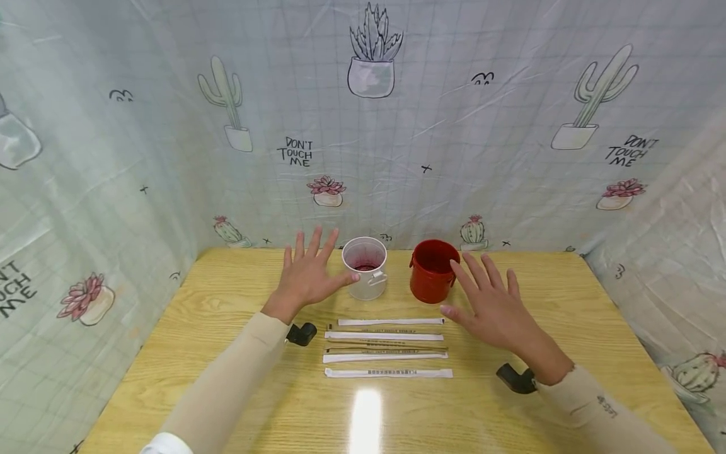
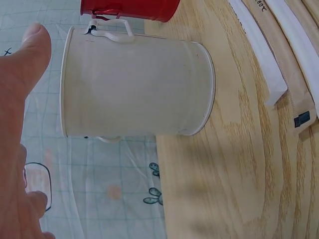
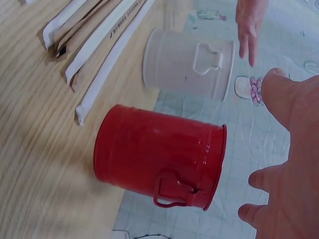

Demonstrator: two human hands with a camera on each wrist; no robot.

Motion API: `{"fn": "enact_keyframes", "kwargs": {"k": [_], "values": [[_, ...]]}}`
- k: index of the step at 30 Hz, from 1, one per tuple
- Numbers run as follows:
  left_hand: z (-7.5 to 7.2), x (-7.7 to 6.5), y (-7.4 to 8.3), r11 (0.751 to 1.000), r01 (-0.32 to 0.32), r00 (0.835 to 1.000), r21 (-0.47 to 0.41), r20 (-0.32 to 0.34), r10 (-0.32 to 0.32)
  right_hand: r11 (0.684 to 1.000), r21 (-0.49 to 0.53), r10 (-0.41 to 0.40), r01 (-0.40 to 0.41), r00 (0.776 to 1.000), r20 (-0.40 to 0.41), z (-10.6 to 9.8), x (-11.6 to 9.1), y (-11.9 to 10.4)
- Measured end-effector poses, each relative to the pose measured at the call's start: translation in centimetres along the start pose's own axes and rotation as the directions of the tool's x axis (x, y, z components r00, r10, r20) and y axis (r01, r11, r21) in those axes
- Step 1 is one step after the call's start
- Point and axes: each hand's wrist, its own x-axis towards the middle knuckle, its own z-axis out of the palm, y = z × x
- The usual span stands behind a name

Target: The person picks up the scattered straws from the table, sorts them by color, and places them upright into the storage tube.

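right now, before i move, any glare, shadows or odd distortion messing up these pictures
Head view: a bright glare streak on the table, nearer the camera than the wrapped sticks; left wrist view: turned sideways, so the white bucket looks tipped, with soft shadows on the wood; right wrist view: also tilted, somewhat hazy, small highlights on the red bucket.
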Motion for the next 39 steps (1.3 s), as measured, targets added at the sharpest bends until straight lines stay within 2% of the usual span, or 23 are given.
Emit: {"fn": "enact_keyframes", "kwargs": {"k": [11,14,17,19,22,26,29,35,39], "values": [[0.8,0.6,0.1,0.997,-0.046,0.998,-0.059,-0.039,0.044,0.999,-0.001,-0.038,0.038,0.999,-0.025,0.8,0.0,-0.9],[1.0,0.8,0.2,0.992,-0.061,0.996,-0.111,-0.07,0.053,0.999,0.0,-0.043,0.043,0.999,-0.019,0.9,0.0,-1.0],[1.2,1.1,0.3,0.974,-0.091,0.991,-0.208,-0.118,0.067,0.999,0.016,-0.048,0.049,0.999,-0.02,0.9,0.0,-1.3],[1.4,1.2,0.5,0.951,-0.114,0.987,-0.289,-0.143,0.075,0.998,0.021,-0.057,0.058,0.998,-0.022,1.0,-0.1,-1.5],[1.7,1.3,0.6,0.897,-0.135,0.985,-0.421,-0.159,0.073,0.997,0.029,-0.069,0.069,0.997,-0.024,1.1,-0.3,-1.8],[2.1,1.3,0.7,0.824,-0.153,0.982,-0.546,-0.178,0.065,0.996,0.04,-0.075,0.076,0.997,-0.031,1.3,-0.6,-2.1],[2.4,1.5,0.7,0.779,-0.166,0.98,-0.605,-0.186,0.064,0.995,0.048,-0.084,0.086,0.996,-0.038,1.3,-0.8,-2.2],[2.9,2.2,0.8,0.655,-0.22,0.973,-0.723,-0.207,0.099,0.992,0.055,-0.108,0.11,0.994,-0.037,1.7,-1.3,-2.3],[3.1,2.9,0.6,0.61,-0.245,0.968,-0.753,-0.222,0.115,0.985,0.07,-0.155,0.158,0.987,-0.045,2.0,-1.7,-2.4]]}}
